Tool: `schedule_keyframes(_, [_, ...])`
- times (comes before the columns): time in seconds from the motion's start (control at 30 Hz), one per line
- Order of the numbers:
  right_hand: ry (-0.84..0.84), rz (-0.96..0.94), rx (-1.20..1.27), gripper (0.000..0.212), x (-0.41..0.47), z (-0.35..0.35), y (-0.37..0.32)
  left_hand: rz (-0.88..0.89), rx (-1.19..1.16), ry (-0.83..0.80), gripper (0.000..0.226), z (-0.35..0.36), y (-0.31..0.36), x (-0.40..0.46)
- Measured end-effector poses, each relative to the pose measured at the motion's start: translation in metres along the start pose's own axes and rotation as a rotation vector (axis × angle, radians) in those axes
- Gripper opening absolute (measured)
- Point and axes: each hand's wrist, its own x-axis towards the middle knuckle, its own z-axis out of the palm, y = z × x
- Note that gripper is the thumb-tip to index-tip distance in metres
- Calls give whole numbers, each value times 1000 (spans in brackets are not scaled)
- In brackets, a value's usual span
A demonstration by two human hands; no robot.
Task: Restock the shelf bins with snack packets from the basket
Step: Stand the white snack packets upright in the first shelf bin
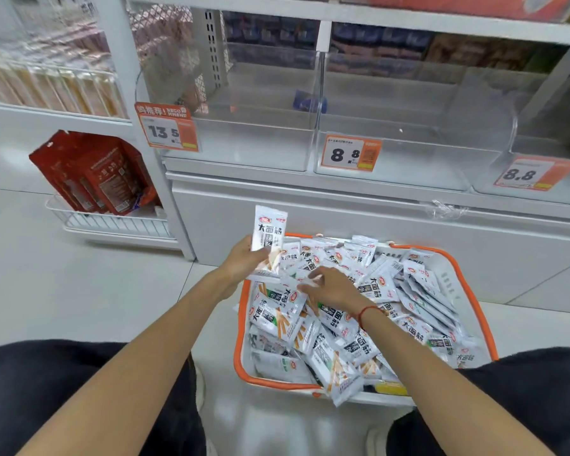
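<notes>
Head view, looking down past both forearms to a white basket (454,274) with an orange rim, standing on the pale floor in front of a white shelf unit. The basket is heaped with white snack packets (329,324), lying at all angles, some overhanging its near edge. Left hand (244,258): forearm extended from the near left toward the basket's far-left corner, wrist roughly straight; fingers and thumb curled round a small stack of packets (268,238), held upright above the basket rim, the printed face turned to the camera. Right hand (333,287): forearm reaching in from the near right, a red cord (369,312) round the wrist, palm down over the heap, fingers spread toward the left; the fingertips are blurred and touch the top packets, and whether they pinch one cannot be told. On the far side, at shelf height, three clear shelf bins (254,139) sit side by side, with orange price tags (351,153) reading 13.5, 8.8 and 8.8 on their fronts; the left bin holds one dark blue packet (310,101) near its back. Far left, red pouches (93,174) lean in a white wire rack (112,222). Dark trouser legs (63,390) fill the near corners
</notes>
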Motion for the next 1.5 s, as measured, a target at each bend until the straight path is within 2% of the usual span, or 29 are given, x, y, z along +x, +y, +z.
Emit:
schedule_keyframes(0.1, [46, 36, -270, 61, 1, 25, 4, -24, -22, 38, 39, -6, -11, -6])
schedule_keyframes(0.2, [119, 115, -321, 74, 4, 37, -2, -71, -30, 65, 37, -11, -18, -13])
schedule_keyframes(0.27, [66, 157, -261, 67, 8, 32, -6, -105, -78, 79, 35, -13, -20, -17])
schedule_keyframes(0.37, [-168, 164, -225, 46, 7, 13, -6, -136, -138, 89, 33, -13, -17, -20])
schedule_keyframes(0.47, [-246, 174, -336, 17, 0, 3, 8, -179, -172, 92, 33, -4, -16, -22])
schedule_keyframes(0.5, [-256, 167, -313, 19, -2, -1, 13, -182, -179, 89, 37, 0, -19, -20])
schedule_keyframes(0.53, [-256, 142, -263, 29, -2, -9, 17, -188, -185, 91, 42, 3, -23, -14])
schedule_keyframes(0.57, [-235, 119, -141, 29, -2, -18, 19, -189, -193, 83, 48, 6, -26, -7])
schedule_keyframes(0.6, [-225, 98, 4, 16, -7, -29, 17, -197, -195, 73, 53, 10, -26, -3])
schedule_keyframes(0.63, [-217, 69, 108, 22, -11, -42, 17, -201, -200, 61, 54, 15, -27, 2])
schedule_keyframes(0.67, [-226, 49, 182, 46, -15, -54, 14, -209, -190, 64, 53, 21, -25, 3])
schedule_keyframes(0.7, [-265, 6, 183, 60, -15, -64, 15, -210, -180, 54, 54, 27, -20, 4])
schedule_keyframes(0.77, [-305, -107, 34, 65, -10, -78, 12, -210, -132, 27, 59, 36, -13, 14])
schedule_keyframes(0.83, [-356, -117, -38, 65, -10, -91, 3, -194, -45, 1, 51, 39, 0, 28])
schedule_keyframes(0.97, [-443, -32, 158, 58, -15, -108, -13, -153, 170, -39, 36, 37, 64, 21])
schedule_keyframes(1.07, [-518, -75, 169, 57, -14, -115, -21, -113, 311, -130, 24, 29, 88, 14])
schedule_keyframes(1.17, [-607, -130, 84, 38, -14, -118, -35, -106, 460, -286, 28, 22, 95, 7])
schedule_keyframes(1.23, [-513, -233, 35, 26, -11, -118, -40, -126, 487, -355, 28, 22, 88, 9])
schedule_keyframes(1.27, [-398, -273, 47, 26, -9, -117, -42, -140, 468, -385, 27, 22, 82, 11])
schedule_keyframes(1.37, [8, -254, 271, 43, 4, -115, -39, -180, 350, -443, 34, 27, 71, 15])
schedule_keyframes(1.43, [164, -217, 422, 54, 12, -112, -39, -169, 200, -443, 44, 30, 67, 18])
schedule_keyframes(1.5, [266, -258, 487, 55, 19, -106, -41, -177, 123, -376, 57, 30, 66, 21])
